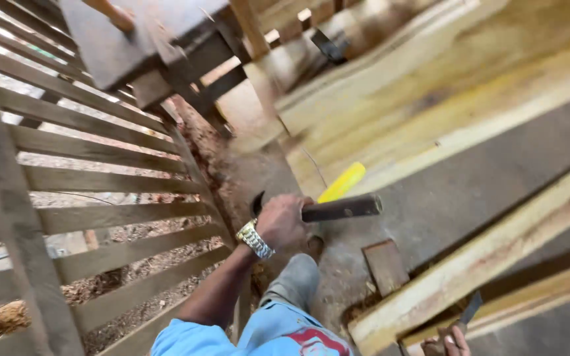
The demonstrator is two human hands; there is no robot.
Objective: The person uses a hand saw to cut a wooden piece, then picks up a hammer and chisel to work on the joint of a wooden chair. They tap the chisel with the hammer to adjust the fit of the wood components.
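My left hand (282,221), with a metal watch on the wrist, is closed around a hammer (341,208). Its dark handle points right and its curved claw head shows just left of my fingers. A yellow tool handle (342,182) lies on the floor just behind the hammer. Only part of my right hand (446,343) shows, at the bottom edge. It grips a thin dark metal tool (470,307) resting against a pale wooden beam (470,264). My grey trouser knee (295,280) and blue shirt are below.
A slatted wooden frame (87,198) fills the left. Wide yellowish planks (430,92) lie at the upper right. A small flat wooden block (385,264) sits on the dusty floor. At the top left, another person's hand (117,13) rests on a dark bench (133,46).
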